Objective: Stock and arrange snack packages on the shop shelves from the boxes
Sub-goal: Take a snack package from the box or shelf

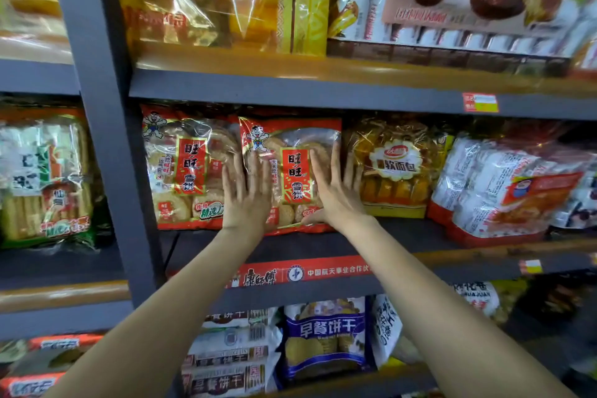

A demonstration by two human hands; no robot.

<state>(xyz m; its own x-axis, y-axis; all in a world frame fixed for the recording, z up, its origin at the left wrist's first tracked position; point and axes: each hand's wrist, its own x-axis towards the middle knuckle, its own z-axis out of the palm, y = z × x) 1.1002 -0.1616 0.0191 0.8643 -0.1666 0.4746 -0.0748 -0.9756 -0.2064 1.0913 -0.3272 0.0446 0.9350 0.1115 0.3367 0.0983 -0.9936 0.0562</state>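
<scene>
A red-and-clear bag of rice crackers [292, 136] stands upright on the middle shelf [403, 231]. My left hand [247, 194] lies flat against its left half, fingers straight and spread. My right hand [336, 191] presses flat on its right half, fingers pointing up. A second identical cracker bag [187, 168] stands just to the left, touching it. No box is in view.
A yellow bread bag [395, 165] stands right of the crackers, with white-and-red bags [504, 187] beyond. A grey upright post [103, 126] borders the bay on the left. Other snack bags fill the upper shelf [290, 87] and the lower shelf, including a blue biscuit bag [324, 336].
</scene>
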